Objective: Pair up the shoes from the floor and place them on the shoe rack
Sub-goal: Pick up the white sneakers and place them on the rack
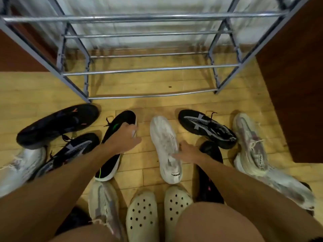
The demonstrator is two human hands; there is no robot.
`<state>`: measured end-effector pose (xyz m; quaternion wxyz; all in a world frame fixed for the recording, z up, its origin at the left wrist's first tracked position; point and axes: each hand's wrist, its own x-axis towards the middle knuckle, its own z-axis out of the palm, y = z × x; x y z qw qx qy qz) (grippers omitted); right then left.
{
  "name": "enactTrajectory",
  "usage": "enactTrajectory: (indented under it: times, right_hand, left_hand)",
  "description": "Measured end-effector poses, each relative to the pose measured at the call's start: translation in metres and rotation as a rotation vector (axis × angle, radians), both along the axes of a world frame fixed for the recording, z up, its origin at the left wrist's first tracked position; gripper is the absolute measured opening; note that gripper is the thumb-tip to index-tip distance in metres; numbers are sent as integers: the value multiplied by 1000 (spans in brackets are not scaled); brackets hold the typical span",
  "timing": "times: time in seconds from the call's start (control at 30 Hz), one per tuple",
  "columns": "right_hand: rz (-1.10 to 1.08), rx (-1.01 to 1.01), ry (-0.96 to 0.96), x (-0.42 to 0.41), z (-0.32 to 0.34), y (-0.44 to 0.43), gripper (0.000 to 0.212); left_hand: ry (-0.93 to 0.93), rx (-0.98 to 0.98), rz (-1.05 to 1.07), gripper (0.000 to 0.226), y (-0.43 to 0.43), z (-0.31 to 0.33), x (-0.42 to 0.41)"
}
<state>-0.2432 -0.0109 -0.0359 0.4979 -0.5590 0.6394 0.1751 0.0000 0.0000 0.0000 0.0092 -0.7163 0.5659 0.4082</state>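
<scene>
The shoe rack (152, 69) is standing at the far side, facing the person for easy loading. Nearer, shoes are lying mixed across the wooden floor (157, 105), with mates well apart, so sorting is likely coming first. The hands are working apart, one shoe each. The left hand (125, 137) is curling over the black sneaker (120, 123). The right hand (187, 153) is touching the white sneaker (164, 137) at its side; whether it is gripping, I cannot tell.

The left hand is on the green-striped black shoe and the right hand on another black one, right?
Not quite: the head view shows the right hand on a white shoe, not a black one. The left hand is on the green-striped black shoe.
</scene>
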Motion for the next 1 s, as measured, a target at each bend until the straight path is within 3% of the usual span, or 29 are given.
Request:
enactTrajectory:
  times: [0.17, 0.27, 0.4, 0.47, 0.53, 0.6, 0.67, 0.7, 0.8, 0.9, 1.0]
  right_hand:
    - [-200, 90, -79, 4, -10, 18, 53]
    - [-124, 10, -77, 4, 8, 13, 43]
    - [26, -197, -99, 7, 60, -5, 39]
    - [59, -278, -175, 13, 98, -13, 40]
    - [98, -370, -275, 26, 139, -19, 33]
    - [100, -407, -363, 43, 185, -22, 24]
    - [122, -416, -413, 60, 223, -24, 31]
    - [147, -428, -420, 70, 240, -24, 35]
    - [195, -448, -478, 105, 286, -14, 29]
    - [227, -428, -509, 149, 312, 11, 45]
    - [369, -406, -413, 196, 312, 45, 50]
  left_hand:
    - [54, 42, 4, 49, 3, 6, -12]
    - [110, 85, 2, 52, 7, 21, -19]
    - [236, -1, 44, 6, 9, 61, -20]
    - [289, -65, 106, 19, 14, 84, -20]
    - [353, -100, 177, 58, 19, 101, -16]
    - [496, -132, 301, 44, 27, 126, -14]
    - [643, -147, 459, 14, 37, 157, -11]
    - [691, -167, 518, 10, 43, 172, -7]
    - [776, -270, 650, 24, 69, 206, 21]
    - [773, -351, 735, 29, 105, 228, 60]
    - [715, -399, 840, 32, 148, 233, 102]
